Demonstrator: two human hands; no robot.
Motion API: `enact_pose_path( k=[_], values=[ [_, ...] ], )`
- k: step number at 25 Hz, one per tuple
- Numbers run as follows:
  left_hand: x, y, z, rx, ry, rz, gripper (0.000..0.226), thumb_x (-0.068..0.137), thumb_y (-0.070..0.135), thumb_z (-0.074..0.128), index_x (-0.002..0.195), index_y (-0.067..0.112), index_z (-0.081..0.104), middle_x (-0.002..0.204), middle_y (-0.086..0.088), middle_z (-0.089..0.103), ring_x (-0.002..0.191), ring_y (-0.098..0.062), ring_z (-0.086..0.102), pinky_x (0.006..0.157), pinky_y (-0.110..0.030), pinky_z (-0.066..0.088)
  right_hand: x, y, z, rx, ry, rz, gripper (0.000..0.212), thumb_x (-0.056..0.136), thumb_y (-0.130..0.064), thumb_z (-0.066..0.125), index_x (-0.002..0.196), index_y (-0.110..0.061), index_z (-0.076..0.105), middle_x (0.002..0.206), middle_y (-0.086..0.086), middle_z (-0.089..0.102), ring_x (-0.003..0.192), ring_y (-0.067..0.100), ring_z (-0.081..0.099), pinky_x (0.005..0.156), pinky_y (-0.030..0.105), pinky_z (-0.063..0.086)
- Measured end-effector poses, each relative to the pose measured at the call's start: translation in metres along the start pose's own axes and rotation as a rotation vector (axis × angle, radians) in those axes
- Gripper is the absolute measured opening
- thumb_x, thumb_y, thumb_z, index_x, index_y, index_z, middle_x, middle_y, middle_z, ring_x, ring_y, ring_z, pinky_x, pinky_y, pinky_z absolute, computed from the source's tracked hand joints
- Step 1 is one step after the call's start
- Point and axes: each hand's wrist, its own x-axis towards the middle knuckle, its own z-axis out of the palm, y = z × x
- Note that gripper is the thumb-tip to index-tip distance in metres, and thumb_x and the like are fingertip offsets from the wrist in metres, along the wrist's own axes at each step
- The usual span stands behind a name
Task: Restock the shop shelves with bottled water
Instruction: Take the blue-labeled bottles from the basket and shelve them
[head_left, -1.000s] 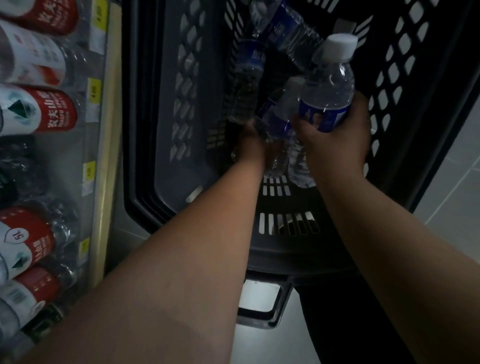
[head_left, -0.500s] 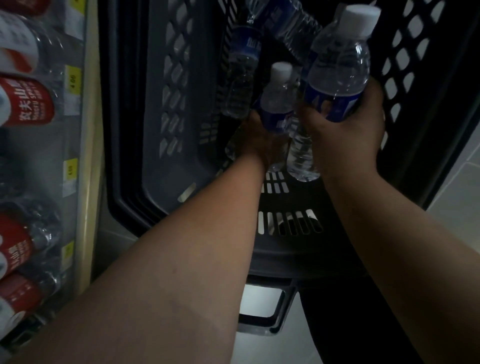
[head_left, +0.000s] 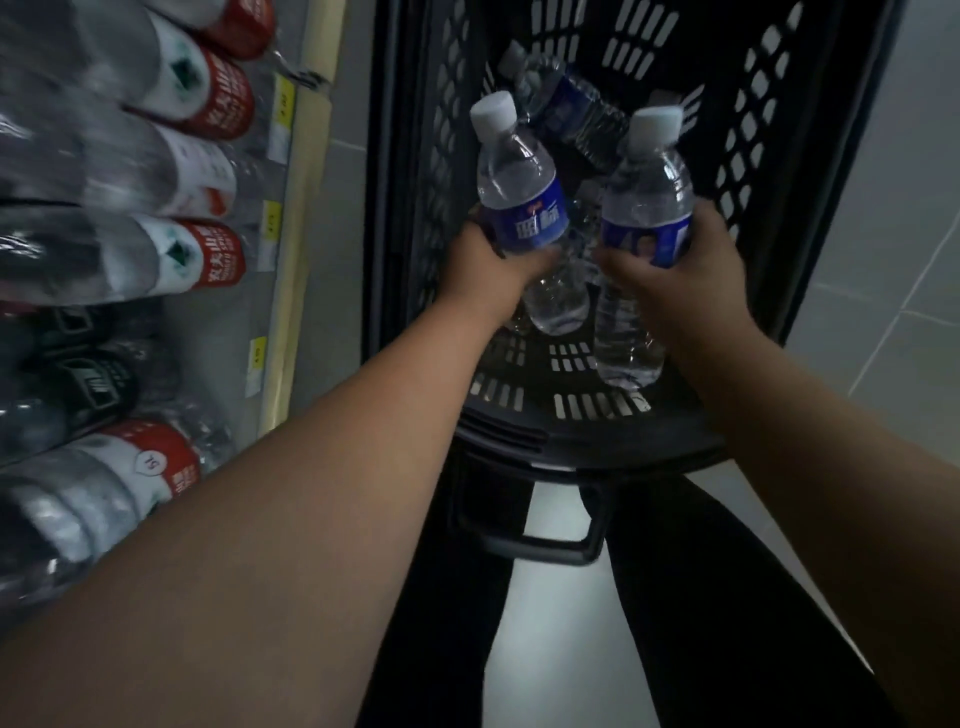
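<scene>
My left hand (head_left: 485, 270) grips a small clear water bottle (head_left: 517, 192) with a blue label and white cap, held above the black plastic basket (head_left: 748, 135). My right hand (head_left: 680, 265) grips a second bottle of the same kind (head_left: 644, 218), close beside the first. Both bottles point caps away from me. Another blue-labelled bottle (head_left: 566, 111) lies in the far part of the basket. More clear bottles show between my hands, partly hidden.
On the left stands the shop shelf (head_left: 298, 249) with a pale edge and yellow price tags, filled with large red-labelled water bottles (head_left: 208, 260) and dark-labelled packs (head_left: 88, 384). Grey tiled floor (head_left: 883, 260) lies to the right. The basket's handle (head_left: 545, 545) is near my legs.
Both hands have lifted their bottles up out of the basket. The left bottle now stands clear of the others, and the view has shifted so more shelf shows.
</scene>
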Motion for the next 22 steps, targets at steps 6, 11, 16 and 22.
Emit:
enact_pose_path(
  k=[6, 11, 16, 22],
  values=[
    [-0.121, 0.087, -0.082, -0.036, -0.139, 0.049, 0.045, 0.068, 0.013, 0.085, 0.105, 0.02, 0.061, 0.094, 0.009, 0.07, 0.08, 0.002, 0.065, 0.08, -0.021, 0.05, -0.099, -0.097, -0.033, 0.018, -0.193, 0.011, 0.06, 0.076, -0.028, 0.079, 0.127, -0.019, 0.05, 0.104, -0.007, 0.065, 0.085, -0.001, 0.067, 0.065, 0.013, 0.05],
    [-0.242, 0.165, -0.141, -0.108, -0.258, 0.089, 0.048, 0.074, 0.009, 0.081, 0.117, 0.013, 0.061, 0.104, 0.0, 0.07, 0.088, -0.004, 0.065, 0.082, -0.019, 0.052, -0.204, -0.186, -0.065, 0.108, -0.273, -0.044, 0.049, 0.08, -0.031, 0.076, 0.121, -0.018, 0.052, 0.103, -0.002, 0.068, 0.088, 0.007, 0.07, 0.08, 0.031, 0.056],
    [-0.349, 0.212, -0.171, -0.242, -0.21, 0.173, 0.038, 0.068, 0.039, 0.079, 0.102, 0.027, 0.066, 0.099, 0.007, 0.074, 0.098, -0.014, 0.068, 0.09, -0.04, 0.053, -0.285, -0.25, -0.103, 0.206, -0.585, -0.115, 0.044, 0.072, -0.009, 0.064, 0.114, -0.009, 0.054, 0.106, 0.017, 0.062, 0.104, 0.041, 0.062, 0.098, 0.058, 0.047],
    [-0.451, 0.229, -0.174, -0.314, 0.013, 0.263, 0.031, 0.081, 0.035, 0.076, 0.108, 0.029, 0.063, 0.111, 0.001, 0.071, 0.103, -0.013, 0.066, 0.088, -0.031, 0.048, -0.353, -0.286, -0.14, 0.125, -0.724, -0.173, 0.073, 0.065, -0.011, 0.073, 0.132, -0.013, 0.044, 0.115, 0.023, 0.062, 0.107, 0.044, 0.062, 0.094, 0.061, 0.048]
  ],
)
